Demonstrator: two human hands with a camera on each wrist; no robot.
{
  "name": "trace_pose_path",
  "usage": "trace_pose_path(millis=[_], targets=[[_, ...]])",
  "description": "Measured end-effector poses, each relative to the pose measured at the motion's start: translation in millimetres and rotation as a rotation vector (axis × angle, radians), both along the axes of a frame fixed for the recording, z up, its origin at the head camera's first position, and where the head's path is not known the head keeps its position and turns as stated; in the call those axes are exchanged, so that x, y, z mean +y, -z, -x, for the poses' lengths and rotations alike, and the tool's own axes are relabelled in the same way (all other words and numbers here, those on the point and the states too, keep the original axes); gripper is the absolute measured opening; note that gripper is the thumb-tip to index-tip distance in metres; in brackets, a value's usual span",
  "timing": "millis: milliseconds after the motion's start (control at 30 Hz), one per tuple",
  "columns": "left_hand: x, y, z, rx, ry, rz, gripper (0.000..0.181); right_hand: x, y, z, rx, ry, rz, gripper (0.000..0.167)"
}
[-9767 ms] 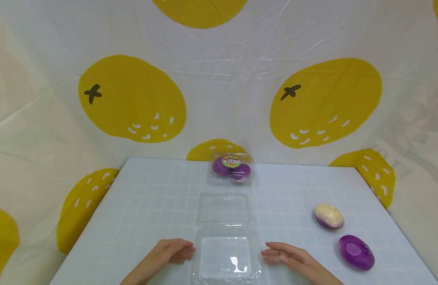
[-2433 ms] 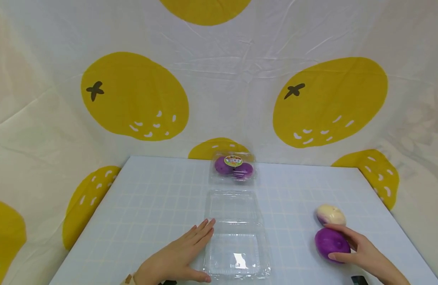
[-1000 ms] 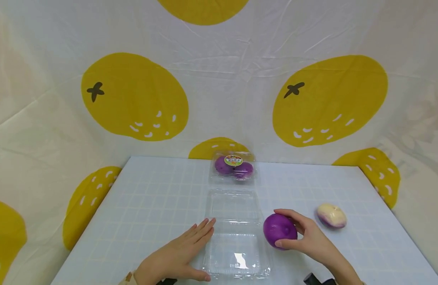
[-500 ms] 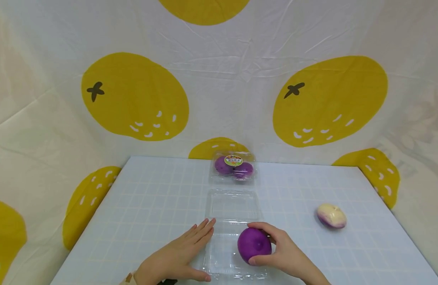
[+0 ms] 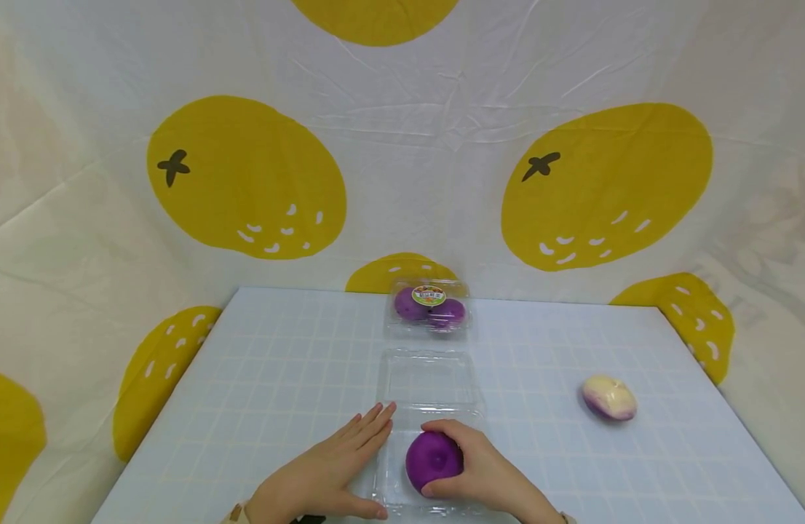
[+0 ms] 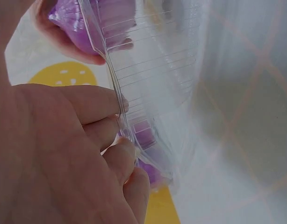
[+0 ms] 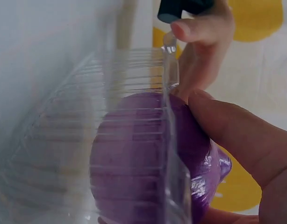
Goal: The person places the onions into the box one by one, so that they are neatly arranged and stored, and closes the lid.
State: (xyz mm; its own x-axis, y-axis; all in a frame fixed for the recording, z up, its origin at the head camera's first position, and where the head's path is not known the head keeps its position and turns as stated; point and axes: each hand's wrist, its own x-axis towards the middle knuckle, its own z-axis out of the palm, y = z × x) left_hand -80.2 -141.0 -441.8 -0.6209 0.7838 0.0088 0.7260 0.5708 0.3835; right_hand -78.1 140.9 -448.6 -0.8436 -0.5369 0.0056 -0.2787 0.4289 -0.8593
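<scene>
My right hand (image 5: pixel 488 473) grips a glossy purple onion (image 5: pixel 435 466) with a small pointed tip, thumb on the near side and fingers on the far side. The onion is inside the base of an open clear plastic clamshell box (image 5: pixel 391 484); in the right wrist view its lower part shows through the ribbed wall (image 6: pixel 153 70). Whether it touches the bottom I cannot tell. My left hand (image 5: pixel 327 466) lies with straight fingers against the box's left rim. The box's lid (image 5: pixel 429 375) lies folded back, away from me.
Behind the lid stands a closed clear box (image 5: pixel 429 309) with purple onions and a label inside view. A cream-and-purple onion-like vegetable (image 5: pixel 610 398) lies on the table (image 5: pixel 278 364) at the right. A patterned cloth (image 5: pixel 429 145) hangs behind.
My right hand has carried the purple onion from the table's right side leftward and down into the box base. My left hand moved to the box's left rim earlier and has stayed there.
</scene>
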Motion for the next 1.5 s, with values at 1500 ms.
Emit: trace_pose_path(millis=[1500], targets=[[0.5, -0.6, -0.2, 0.006, 0.009, -0.006, 0.103, -21.5, 7.6, 1.2, 0.262, 0.045, -0.156, 0.061]])
